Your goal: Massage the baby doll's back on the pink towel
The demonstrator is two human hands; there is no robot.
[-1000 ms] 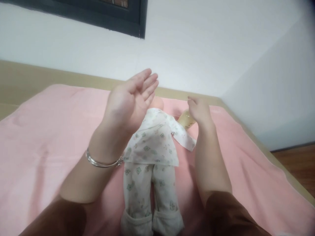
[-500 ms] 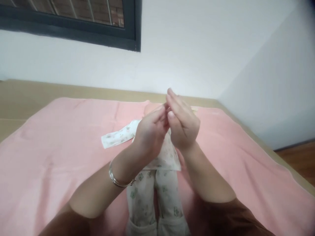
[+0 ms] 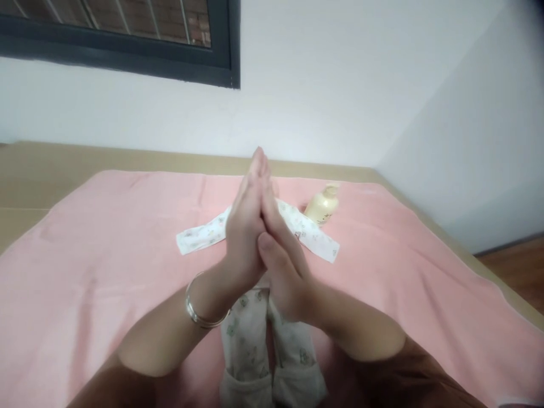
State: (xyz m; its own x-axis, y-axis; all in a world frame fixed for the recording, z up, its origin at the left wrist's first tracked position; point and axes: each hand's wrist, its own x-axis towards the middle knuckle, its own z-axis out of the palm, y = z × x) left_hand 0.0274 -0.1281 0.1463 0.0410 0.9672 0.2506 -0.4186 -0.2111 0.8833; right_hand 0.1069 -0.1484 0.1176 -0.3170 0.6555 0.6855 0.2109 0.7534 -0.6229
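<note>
My left hand [image 3: 246, 226] and my right hand [image 3: 287, 266] are pressed palm to palm, their fingers stretched out and pointing up and away. I see nothing held between them. A silvery bracelet [image 3: 198, 306] circles my left wrist. Beneath the hands lies a small white patterned baby outfit, with its top [image 3: 204, 233] spread at both sleeves and its trousers [image 3: 250, 340] toward me. My hands cover the middle of the top. At its upper end, a bit of a rounded, skin-toned shape shows beside my fingers; I cannot tell what it is.
A pale yellow bottle [image 3: 322, 208] leans or lies beyond the right sleeve. Everything rests on a pink blanket [image 3: 127, 272] over a tan surface [image 3: 51, 164]. White walls [image 3: 323, 85] and a dark-framed window [image 3: 233, 45] stand behind; wooden floor [image 3: 514, 266] shows at far right.
My hands have shifted left and turned from a cupped, slanted clasp to flat palms pressed together. The bottle and right sleeve have come into view.
</note>
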